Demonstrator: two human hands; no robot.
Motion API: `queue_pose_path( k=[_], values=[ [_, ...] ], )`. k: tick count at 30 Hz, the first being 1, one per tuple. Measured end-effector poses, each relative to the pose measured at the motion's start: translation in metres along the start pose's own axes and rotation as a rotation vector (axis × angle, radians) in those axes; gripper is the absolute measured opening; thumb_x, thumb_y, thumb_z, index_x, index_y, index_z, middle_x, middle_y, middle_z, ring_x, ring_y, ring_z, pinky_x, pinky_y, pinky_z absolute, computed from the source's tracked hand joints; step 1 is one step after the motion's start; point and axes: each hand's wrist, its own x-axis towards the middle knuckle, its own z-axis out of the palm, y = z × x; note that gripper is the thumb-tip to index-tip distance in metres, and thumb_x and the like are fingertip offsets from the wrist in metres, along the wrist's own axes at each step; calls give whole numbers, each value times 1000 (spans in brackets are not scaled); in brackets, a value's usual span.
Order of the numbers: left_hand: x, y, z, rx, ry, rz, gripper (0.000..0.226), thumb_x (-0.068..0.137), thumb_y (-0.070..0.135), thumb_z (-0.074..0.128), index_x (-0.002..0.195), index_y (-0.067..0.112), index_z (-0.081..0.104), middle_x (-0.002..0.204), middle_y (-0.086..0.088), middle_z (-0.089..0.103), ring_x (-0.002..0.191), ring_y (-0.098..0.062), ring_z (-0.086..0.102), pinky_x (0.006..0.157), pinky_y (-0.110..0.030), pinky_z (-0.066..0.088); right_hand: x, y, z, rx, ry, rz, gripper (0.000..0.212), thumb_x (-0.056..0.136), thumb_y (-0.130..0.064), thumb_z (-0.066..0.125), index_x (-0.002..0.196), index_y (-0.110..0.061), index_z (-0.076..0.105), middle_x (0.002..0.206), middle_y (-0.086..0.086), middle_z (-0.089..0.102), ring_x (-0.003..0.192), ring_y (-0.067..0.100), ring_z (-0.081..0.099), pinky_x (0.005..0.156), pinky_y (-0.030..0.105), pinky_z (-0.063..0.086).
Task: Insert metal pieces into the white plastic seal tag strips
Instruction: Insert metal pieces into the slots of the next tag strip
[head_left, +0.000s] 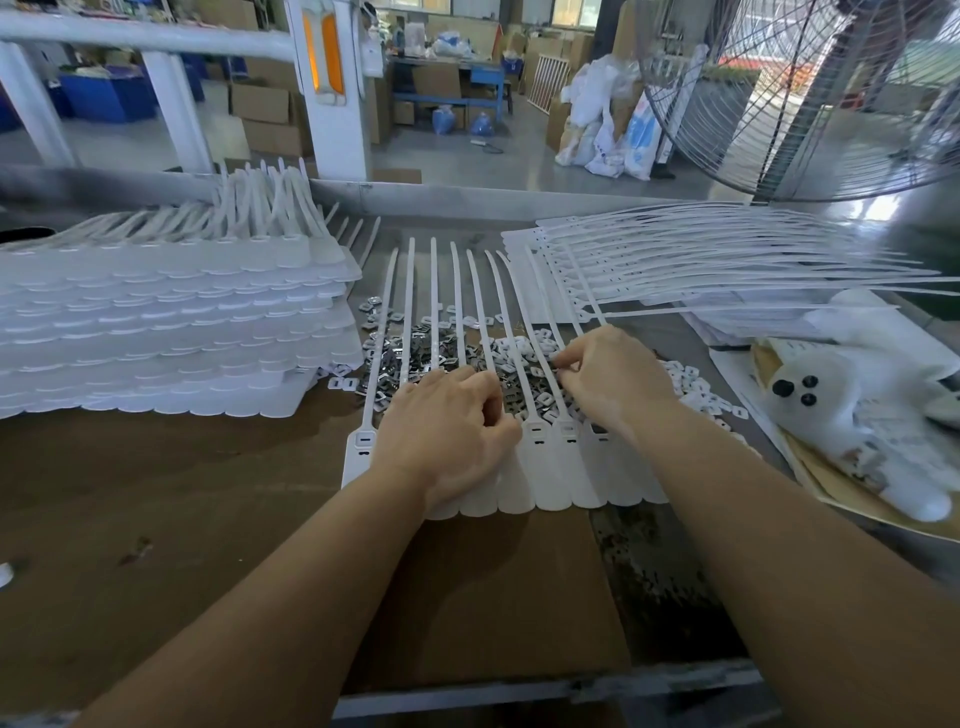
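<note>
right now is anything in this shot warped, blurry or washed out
Head view: wide-angle bending curves the rail and the fan at the edges; the stacked seal tags on the left look soft and washed out; the left hand and right hand are fairly sharp over the metal pieces; lighting is even, with no hard shadows.

A single head-worn view is given, aimed forward and down from close above the left hand (447, 431) and right hand (613, 382). The workshop beyond them is taken in by the wide angle.

Tag strip row (545, 467) ctr; metal pcs (441, 358) behind; stacks (171, 332) left.
</note>
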Motion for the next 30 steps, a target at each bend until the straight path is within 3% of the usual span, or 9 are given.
queue_pose_path(
  k=[6, 10, 13, 17, 23, 30],
  values=[
    [0, 0, -1, -3, -14, 0, 17, 84, 44, 42, 73, 30, 40, 80, 11, 45, 83, -12, 39, 78, -29, 24, -2, 3, 2, 145, 72, -13, 14, 88, -16, 62, 96, -21, 73, 96, -4, 70, 73, 9, 61, 70, 23, 47],
    [0, 0, -1, -3, -21, -3, 17, 84, 42, 42, 72, 31, 39, 80, 11, 44, 84, -13, 38, 77, -29, 24, -9, 8, -3, 253, 139, -48, 15, 87, -9, 63, 95, -14, 74, 96, 0, 72, 85, 11, 64, 79, 21, 48],
    [0, 1, -1, -1, -26, -3, 21, 85, 42, 43, 69, 31, 35, 81, 11, 44, 84, -13, 38, 77, -29, 24, -17, 14, -10, 353, 136, -55, 13, 84, -7, 66, 92, -12, 74, 88, 0, 71, 79, 9, 65, 76, 17, 48],
    [0, 1, -1, -8, -18, -2, 16, 85, 40, 42, 74, 29, 42, 80, 11, 45, 84, -14, 39, 77, -30, 24, -27, 21, -18, 358, 81, -78, 9, 81, -7, 69, 84, -14, 73, 75, -7, 65, 73, 3, 62, 69, 12, 46],
    [1, 1, -2, -9, -39, -5, 16, 81, 43, 39, 69, 33, 35, 76, 13, 42, 84, -13, 40, 79, -29, 25, -35, 26, -30, 298, -74, -97, 8, 81, -7, 69, 79, -13, 73, 69, -15, 61, 66, -4, 56, 56, 0, 39],
    [1, 0, 0, -10, -13, -4, 19, 83, 41, 41, 68, 31, 36, 77, 12, 44, 83, -13, 40, 77, -29, 23, -37, 27, -34, 237, -169, -84, 10, 82, -8, 67, 77, -16, 70, 72, -11, 60, 68, 0, 55, 54, 10, 37]
  ],
)
